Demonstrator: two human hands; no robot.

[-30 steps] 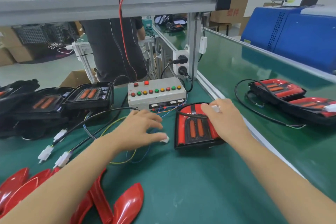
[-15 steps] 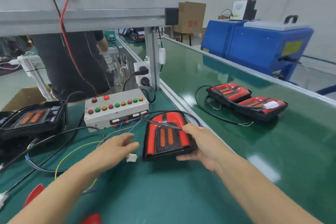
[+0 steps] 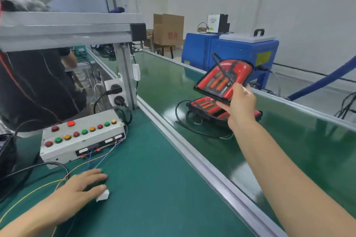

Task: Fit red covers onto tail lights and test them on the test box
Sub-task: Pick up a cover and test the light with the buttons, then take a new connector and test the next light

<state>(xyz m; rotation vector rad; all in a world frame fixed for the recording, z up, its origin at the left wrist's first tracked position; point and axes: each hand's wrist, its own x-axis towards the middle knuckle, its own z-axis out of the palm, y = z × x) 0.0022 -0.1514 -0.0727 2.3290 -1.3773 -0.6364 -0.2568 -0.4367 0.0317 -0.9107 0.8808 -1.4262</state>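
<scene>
- The right hand [image 3: 240, 105] grips a red-covered tail light [image 3: 223, 79], tilted, above the far green belt [image 3: 289, 140].
- The left hand [image 3: 81, 184], fingers relaxed, rests by a white plug [image 3: 102, 196] near the test box [image 3: 82, 138].
- Tail lights on the belt [image 3: 210, 107] are partly hidden.

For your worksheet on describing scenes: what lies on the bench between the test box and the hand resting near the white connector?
In the head view, thin coloured wires run from the test box across bare green mat to the left hand.
</scene>
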